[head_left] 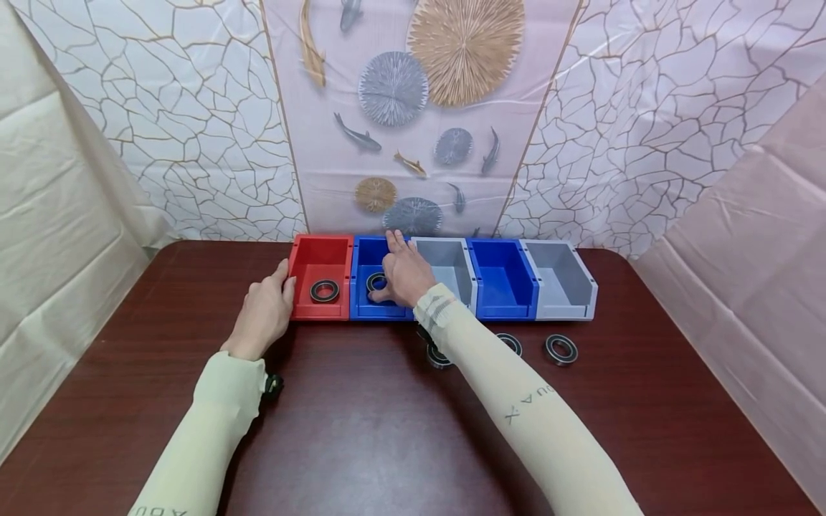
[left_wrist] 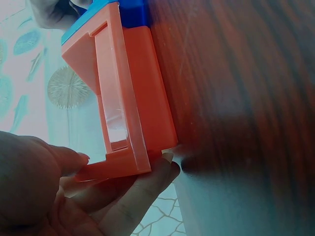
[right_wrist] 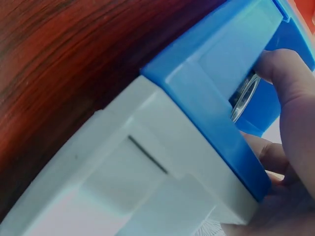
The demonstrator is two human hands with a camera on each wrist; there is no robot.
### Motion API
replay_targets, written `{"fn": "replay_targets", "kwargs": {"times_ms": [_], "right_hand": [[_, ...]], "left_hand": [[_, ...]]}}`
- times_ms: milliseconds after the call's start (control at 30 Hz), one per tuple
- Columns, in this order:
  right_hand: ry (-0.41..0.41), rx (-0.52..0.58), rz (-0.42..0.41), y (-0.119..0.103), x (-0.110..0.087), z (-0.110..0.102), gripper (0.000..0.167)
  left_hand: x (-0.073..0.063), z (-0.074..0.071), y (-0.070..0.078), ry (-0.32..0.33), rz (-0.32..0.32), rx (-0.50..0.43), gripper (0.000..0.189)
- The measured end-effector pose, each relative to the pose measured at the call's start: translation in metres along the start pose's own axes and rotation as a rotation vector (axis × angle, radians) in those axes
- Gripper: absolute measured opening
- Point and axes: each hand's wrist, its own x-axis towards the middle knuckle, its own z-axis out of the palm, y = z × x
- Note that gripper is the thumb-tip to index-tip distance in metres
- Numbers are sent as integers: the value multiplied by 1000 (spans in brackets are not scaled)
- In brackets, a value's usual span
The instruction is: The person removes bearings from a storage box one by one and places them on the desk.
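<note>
2 arms in view, both in pale sleeves. Left arm [head_left: 206,423] enters low at the left, reaching forward. Left hand [head_left: 258,312] lies ahead of its wrist, back of hand showing. Left wrist view: thumb [left_wrist: 66,160] opposed to the fingers [left_wrist: 135,199] in a grip. Right arm [head_left: 516,401] enters lower right, slanting forward and leftward; forearm and wrist roughly in line. Right hand [head_left: 409,276] has its back uppermost; 2 fingers [head_left: 395,242] extended forward, close together, its thumb spread well apart from them, pointing left.
</note>
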Motion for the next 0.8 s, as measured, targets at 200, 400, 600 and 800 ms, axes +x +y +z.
{"fn": "replay_targets", "kwargs": {"times_ms": [200,400,600,800], "right_hand": [[19,8,-13,2,-4,-5,51],[24,40,-16,3,-10,-9,53],[44,66,-13,2,-15,-14,52],[43,60,-11,1,-19,-18,53]], "left_hand": [[0,0,0,-1,-6,-3,61],[-1,0,1,-16,-15,-10,61],[-1,-1,1,-22,-20,-17,62],[-1,0,1,-16,-15,-9,61]]}}
